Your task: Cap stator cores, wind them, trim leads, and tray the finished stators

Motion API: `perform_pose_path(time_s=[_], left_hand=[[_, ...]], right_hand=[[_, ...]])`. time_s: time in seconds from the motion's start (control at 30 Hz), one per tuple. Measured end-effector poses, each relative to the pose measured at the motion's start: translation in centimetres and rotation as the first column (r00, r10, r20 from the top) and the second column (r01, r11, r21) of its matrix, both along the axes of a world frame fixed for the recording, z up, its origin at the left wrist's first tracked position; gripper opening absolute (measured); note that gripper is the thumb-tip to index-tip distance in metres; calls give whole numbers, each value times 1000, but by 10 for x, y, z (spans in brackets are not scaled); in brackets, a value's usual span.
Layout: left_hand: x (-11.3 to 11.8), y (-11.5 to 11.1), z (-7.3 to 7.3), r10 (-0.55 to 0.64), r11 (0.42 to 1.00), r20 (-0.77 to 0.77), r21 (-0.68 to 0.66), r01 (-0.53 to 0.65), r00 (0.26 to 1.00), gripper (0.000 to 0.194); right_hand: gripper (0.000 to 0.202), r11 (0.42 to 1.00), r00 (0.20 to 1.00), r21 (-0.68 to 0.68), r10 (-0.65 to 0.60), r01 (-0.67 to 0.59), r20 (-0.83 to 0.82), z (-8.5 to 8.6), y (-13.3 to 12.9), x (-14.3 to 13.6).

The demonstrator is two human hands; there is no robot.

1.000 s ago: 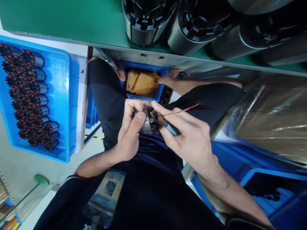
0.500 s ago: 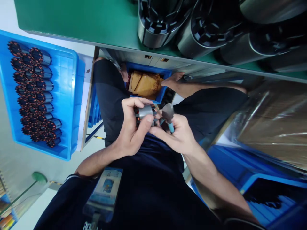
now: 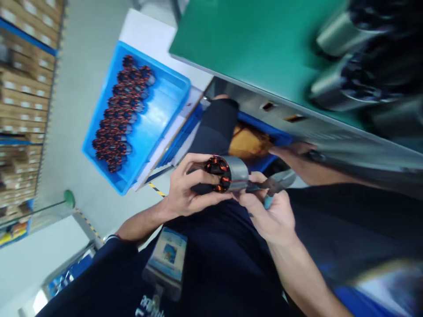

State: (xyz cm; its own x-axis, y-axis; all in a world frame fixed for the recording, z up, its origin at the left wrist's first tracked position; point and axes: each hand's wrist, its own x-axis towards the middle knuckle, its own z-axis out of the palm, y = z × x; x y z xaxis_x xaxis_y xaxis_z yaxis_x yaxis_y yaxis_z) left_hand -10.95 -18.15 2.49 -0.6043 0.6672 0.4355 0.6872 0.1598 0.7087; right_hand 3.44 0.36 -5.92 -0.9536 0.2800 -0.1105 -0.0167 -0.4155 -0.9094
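A motor stator (image 3: 238, 172), a silvery cylinder with copper windings at its near-left end, lies tilted sideways in front of my lap. My left hand (image 3: 188, 189) is closed around the stator's wound end, fingers over and under it. On the other side, my right hand (image 3: 271, 215) is closed on a small tool with a flat grey blade (image 3: 282, 179) and a teal handle (image 3: 268, 201). Its fingertips come up to the stator's far end. Whether the tool touches the stator is hidden behind the fingers and blurred.
A blue tray (image 3: 165, 119) holds rows of stators (image 3: 122, 110) at the left. Larger metal cylinders (image 3: 343, 83) stand on the green worktop (image 3: 257, 39). Beneath the worktop, a blue bin (image 3: 280, 136) contains yellow-brown material (image 3: 249, 143). Shelves of boxes (image 3: 24, 88) stand far left.
The view has swung left, so the tray and worktop edge appear further right. The stator has turned, its wound end now facing me more. Both hands keep their holds.
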Motion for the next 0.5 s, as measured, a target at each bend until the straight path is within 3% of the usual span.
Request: perform_pose_path(time_s=[0.07,0.13,0.2,0.27,0.37,0.5], left_hand=[[-22,-40,6,171,963,-93,-193,-186,981,39],[-49,-85,16,362,807,-206,-418,-416,909,46],[-78,-128,24,481,623,-293,-548,-557,826,46],[-104,-164,25,545,506,-335,-600,-620,769,40],[-132,-202,12,597,359,-365,-675,-644,715,38],[-147,-234,-14,606,289,-389,-705,-648,694,36]], right_hand=[[44,997,999,63,36,-38,23,0,-2,-7],[46,994,996,89,53,-59,69,-5,-3,-8],[44,996,985,79,39,-53,166,-13,-3,-2],[50,998,951,46,26,-42,308,-22,-4,9],[65,999,863,30,8,-27,506,-31,-4,26],[68,998,792,52,-16,-20,611,-24,-9,35]])
